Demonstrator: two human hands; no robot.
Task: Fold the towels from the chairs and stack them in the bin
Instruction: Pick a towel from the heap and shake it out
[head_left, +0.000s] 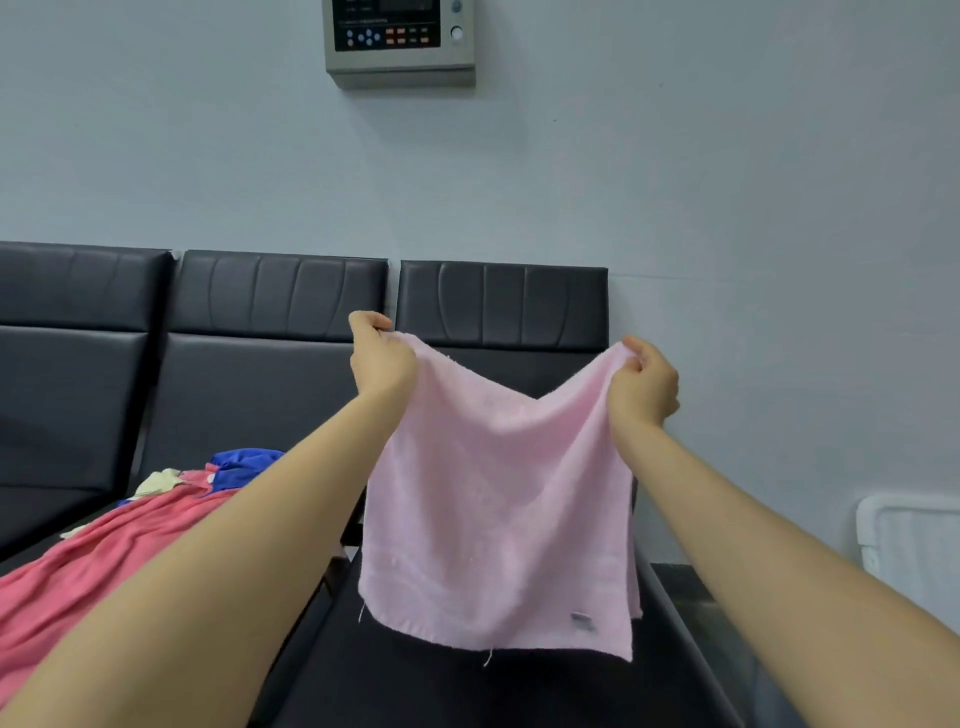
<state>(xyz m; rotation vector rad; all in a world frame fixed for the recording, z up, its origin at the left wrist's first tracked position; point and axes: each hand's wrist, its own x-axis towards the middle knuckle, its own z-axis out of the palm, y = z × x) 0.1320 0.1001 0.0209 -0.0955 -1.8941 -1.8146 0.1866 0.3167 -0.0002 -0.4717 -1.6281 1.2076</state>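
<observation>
A light pink towel (498, 519) hangs in the air in front of the black chairs (498, 306). My left hand (382, 358) pinches its upper left corner and my right hand (644, 384) pinches its upper right corner. The top edge sags between the hands and the lower edge hangs free above the right seat. A coral pink towel (88, 571) lies spread on the middle seat, with a blue towel (244, 465) and a cream cloth (161, 480) behind it. The white bin (914, 551) shows at the right edge.
Three black padded chairs stand in a row against a pale wall. A grey control panel (400, 41) is mounted on the wall above them. A dark strip of floor (691, 592) lies between the right chair and the bin.
</observation>
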